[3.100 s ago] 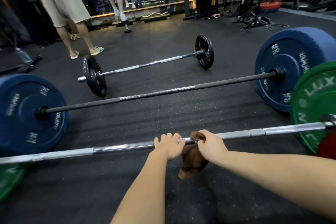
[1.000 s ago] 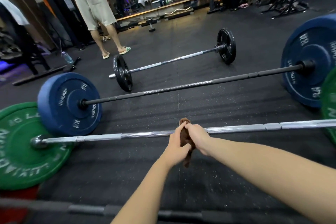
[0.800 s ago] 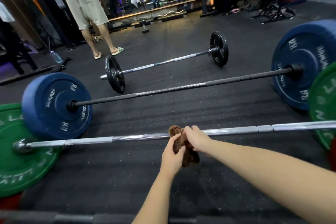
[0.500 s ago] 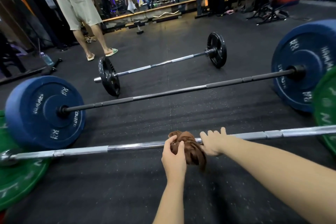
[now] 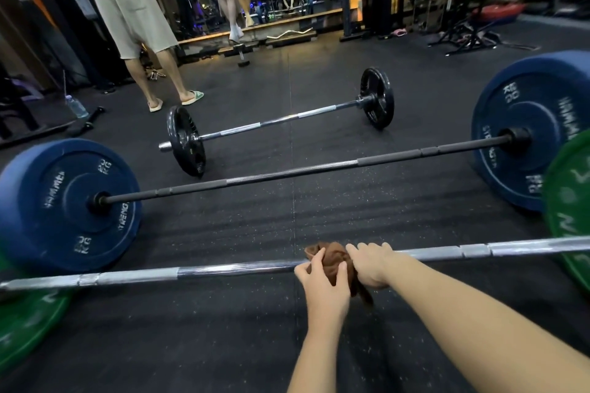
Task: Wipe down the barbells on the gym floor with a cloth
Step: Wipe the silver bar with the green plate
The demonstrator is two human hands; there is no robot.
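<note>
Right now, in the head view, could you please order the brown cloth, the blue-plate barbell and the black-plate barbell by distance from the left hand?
1. brown cloth, gripped by the left hand, on the silver bar.
2. blue-plate barbell, next row beyond.
3. black-plate barbell, farthest back.
</note>
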